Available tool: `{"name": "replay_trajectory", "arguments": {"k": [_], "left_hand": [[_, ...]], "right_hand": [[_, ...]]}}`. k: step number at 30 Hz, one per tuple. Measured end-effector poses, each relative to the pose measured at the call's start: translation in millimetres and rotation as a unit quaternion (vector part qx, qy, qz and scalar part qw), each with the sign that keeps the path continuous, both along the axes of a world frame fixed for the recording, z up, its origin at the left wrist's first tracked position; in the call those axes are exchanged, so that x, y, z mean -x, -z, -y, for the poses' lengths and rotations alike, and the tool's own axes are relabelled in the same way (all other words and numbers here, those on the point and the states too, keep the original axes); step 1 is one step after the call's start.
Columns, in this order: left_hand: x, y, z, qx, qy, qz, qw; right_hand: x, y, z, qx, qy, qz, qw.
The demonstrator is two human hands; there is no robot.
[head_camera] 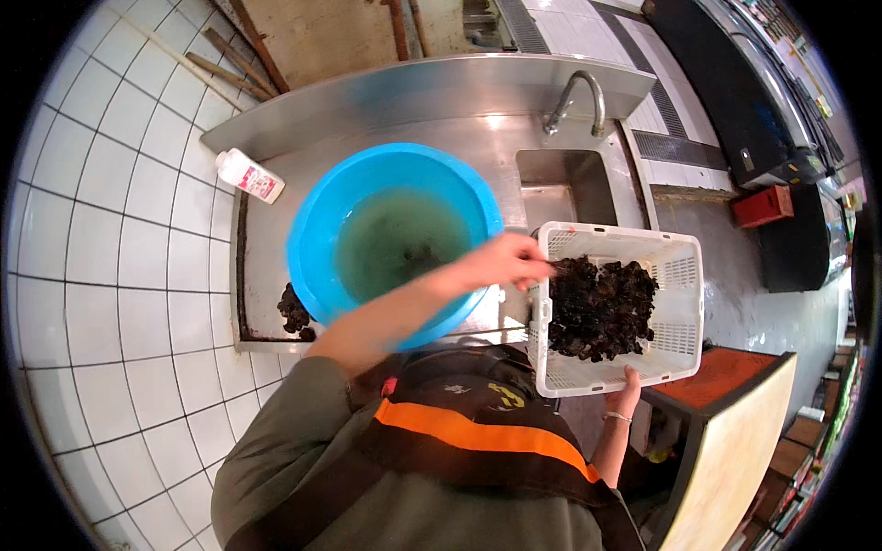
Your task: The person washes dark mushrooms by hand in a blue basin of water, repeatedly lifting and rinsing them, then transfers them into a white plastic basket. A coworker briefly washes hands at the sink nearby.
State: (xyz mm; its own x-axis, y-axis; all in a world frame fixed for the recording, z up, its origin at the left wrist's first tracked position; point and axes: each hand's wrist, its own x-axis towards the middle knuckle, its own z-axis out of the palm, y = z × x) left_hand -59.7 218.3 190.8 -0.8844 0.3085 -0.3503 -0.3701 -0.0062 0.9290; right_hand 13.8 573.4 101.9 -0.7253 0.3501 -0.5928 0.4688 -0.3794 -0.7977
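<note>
A white plastic crate (pixel 672 296) with slotted walls holds a mound of dark wood ear fungus (pixel 606 310). My right hand (pixel 626 389) grips the crate's near rim. Over its left rim, my left hand (pixel 520 260) has its fingers closed on a dark bit of fungus, blurred at the fingertips. Beneath my left forearm stands a large blue plastic basin (pixel 320 213) with murky greenish water (pixel 386 234); something dark shows in the water. Another small clump of fungus (pixel 295 311) lies on the steel counter, left of the basin.
The stainless steel counter (pixel 441 129) has a sink bowl (pixel 568 182) and a curved faucet (pixel 586 82) at the back right. A white bottle (pixel 249 175) leans near the tiled wall (pixel 103 241). A board-sided stand (pixel 730 441) is right of the crate.
</note>
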Motion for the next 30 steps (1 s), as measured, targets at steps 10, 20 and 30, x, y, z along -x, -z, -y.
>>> {"name": "replay_trajectory", "arguments": {"k": [10,20,30], "left_hand": [[-6.6,4.9,-47.7,0.111,-0.06,-0.151,0.98],[-43.7,153.1,159.7,0.474,-0.127,-0.11,0.865],[-58.5,190.5,151.3,0.437,-0.066,-0.199,0.875]], "right_hand": [[-0.5,28.6,-29.3,0.001,-0.025,-0.001,1.0],[-0.6,2.0,-12.4,0.009,-0.038,0.025,0.999],[-1.9,14.0,-21.8,0.012,-0.023,0.013,1.0]]}}
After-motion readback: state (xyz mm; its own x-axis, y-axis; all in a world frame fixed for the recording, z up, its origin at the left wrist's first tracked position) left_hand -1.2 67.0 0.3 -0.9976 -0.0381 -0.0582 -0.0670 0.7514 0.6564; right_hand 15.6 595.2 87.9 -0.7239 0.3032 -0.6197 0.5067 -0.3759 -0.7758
